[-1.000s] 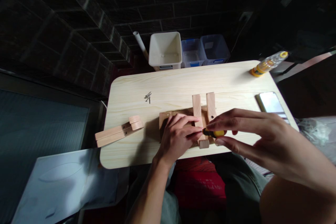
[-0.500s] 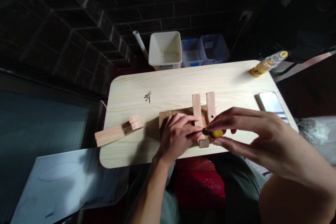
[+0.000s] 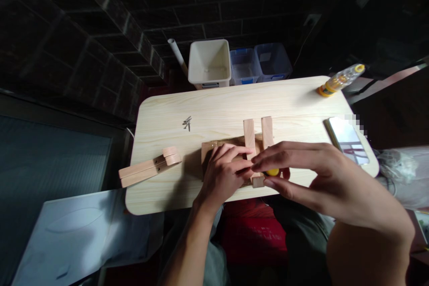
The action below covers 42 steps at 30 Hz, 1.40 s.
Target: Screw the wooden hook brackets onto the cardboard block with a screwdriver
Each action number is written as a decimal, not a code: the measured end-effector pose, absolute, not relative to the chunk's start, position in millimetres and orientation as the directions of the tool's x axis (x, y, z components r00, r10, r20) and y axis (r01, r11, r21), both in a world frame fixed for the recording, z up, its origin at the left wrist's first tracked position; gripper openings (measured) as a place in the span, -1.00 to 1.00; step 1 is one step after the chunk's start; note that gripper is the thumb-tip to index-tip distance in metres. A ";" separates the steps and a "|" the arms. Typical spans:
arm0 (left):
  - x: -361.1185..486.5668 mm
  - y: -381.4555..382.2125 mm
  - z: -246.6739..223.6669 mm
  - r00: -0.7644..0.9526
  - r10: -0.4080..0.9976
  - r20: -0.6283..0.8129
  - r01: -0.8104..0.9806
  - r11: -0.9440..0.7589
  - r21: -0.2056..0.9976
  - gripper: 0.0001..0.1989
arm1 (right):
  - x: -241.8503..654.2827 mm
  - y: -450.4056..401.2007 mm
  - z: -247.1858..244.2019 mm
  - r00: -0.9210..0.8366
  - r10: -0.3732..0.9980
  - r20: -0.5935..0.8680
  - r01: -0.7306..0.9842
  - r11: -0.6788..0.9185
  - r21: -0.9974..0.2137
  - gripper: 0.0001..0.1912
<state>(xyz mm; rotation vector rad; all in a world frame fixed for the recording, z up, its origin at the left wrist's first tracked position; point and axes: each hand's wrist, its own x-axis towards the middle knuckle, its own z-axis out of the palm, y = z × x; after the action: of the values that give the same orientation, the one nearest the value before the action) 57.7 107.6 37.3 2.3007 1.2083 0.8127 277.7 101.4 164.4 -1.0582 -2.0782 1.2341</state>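
Observation:
My right hand [image 3: 301,167] is closed around a short screwdriver with a yellow and black handle [image 3: 273,172], mostly hidden by my fingers. Its tip end is by a light wooden strip [image 3: 249,136] that lies across a brown box [image 3: 208,152]. My left hand [image 3: 226,167] lies over the box, with its fingertips against that strip and its thumb near the screwdriver's tip; whether a screw is there is hidden. A second wooden strip [image 3: 267,129] lies alongside to the right. A small wooden block [image 3: 258,182] shows at the near end of the first strip.
Several screws [image 3: 187,123] lie loose on the pale table [image 3: 221,107]. Joined wooden pieces [image 3: 147,169] sit at its left. A phone [image 3: 348,138] and a clear bottle-shaped case with yellow ends [image 3: 340,81] are on the right. Behind stand a white bin [image 3: 209,62] and clear boxes [image 3: 244,67].
My right hand has turned and shifted slightly left, covering more of the screwdriver handle. My left hand stays on the wooden strip. The whole view has shifted slightly.

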 end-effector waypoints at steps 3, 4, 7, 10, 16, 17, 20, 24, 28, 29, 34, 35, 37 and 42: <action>58.3 107.9 37.1 0.461 0.831 0.310 0.592 -0.549 0.591 -0.90 | 276.3 101.5 168.0 -0.569 0.822 0.032 0.364 0.287 -0.886 -0.69; 58.6 108.0 37.0 0.460 0.831 0.312 0.593 -0.549 0.589 -0.90 | 276.4 101.2 168.9 -0.564 0.825 0.036 0.369 0.291 -0.883 -0.65; 59.3 108.0 36.7 0.455 0.832 0.319 0.600 -0.551 0.580 -0.89 | 277.9 100.0 169.5 -0.543 0.838 0.059 0.390 0.314 -0.866 -0.53; 59.3 107.7 36.7 0.461 0.832 0.309 0.594 -0.548 0.590 -0.90 | 279.9 98.6 168.9 -0.538 0.840 0.073 0.409 0.336 -0.848 -0.50; 58.0 107.7 36.8 0.465 0.834 0.297 0.588 -0.542 0.600 -0.89 | 281.5 97.8 170.0 -0.538 0.839 0.083 0.414 0.349 -0.841 -0.62; 57.9 107.9 36.9 0.466 0.833 0.297 0.589 -0.543 0.598 -0.89 | 281.9 98.0 170.1 -0.539 0.838 0.086 0.413 0.351 -0.840 -0.63; 57.8 108.3 37.4 0.469 0.831 0.298 0.591 -0.546 0.593 -0.89 | 283.0 99.0 169.7 -0.556 0.827 0.083 0.406 0.357 -0.841 -0.63; 58.4 108.1 38.6 0.465 0.835 0.295 0.597 -0.541 0.592 -0.89 | 283.3 100.5 169.6 -0.581 0.811 0.076 0.378 0.351 -0.857 -0.61; 59.1 108.0 39.5 0.457 0.839 0.296 0.588 -0.534 0.608 -0.91 | 282.7 101.2 169.9 -0.576 0.812 0.091 0.371 0.359 -0.856 -0.64; 59.1 108.1 39.6 0.456 0.839 0.297 0.585 -0.534 0.610 -0.90 | 282.6 101.3 169.9 -0.572 0.815 0.096 0.373 0.362 -0.854 -0.66; 58.5 108.8 39.3 0.455 0.837 0.305 0.584 -0.539 0.607 -0.89 | 281.8 101.4 170.2 -0.568 0.817 0.097 0.379 0.364 -0.851 -0.70; 58.3 108.8 39.3 0.456 0.837 0.302 0.585 -0.538 0.607 -0.88 | 281.7 101.4 170.3 -0.566 0.819 0.097 0.380 0.363 -0.851 -0.70; 57.9 108.6 39.4 0.457 0.839 0.294 0.585 -0.533 0.612 -0.87 | 281.4 101.5 170.2 -0.562 0.822 0.095 0.381 0.358 -0.852 -0.70; 57.7 107.8 39.4 0.457 0.841 0.289 0.586 -0.529 0.614 -0.89 | 281.0 100.9 170.0 -0.564 0.822 0.079 0.382 0.345 -0.857 -0.71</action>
<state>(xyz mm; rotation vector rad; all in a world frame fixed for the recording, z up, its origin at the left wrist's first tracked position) 57.7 107.8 39.4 2.2810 1.1964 0.8030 281.0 100.9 170.0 -1.0490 -2.1047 1.1411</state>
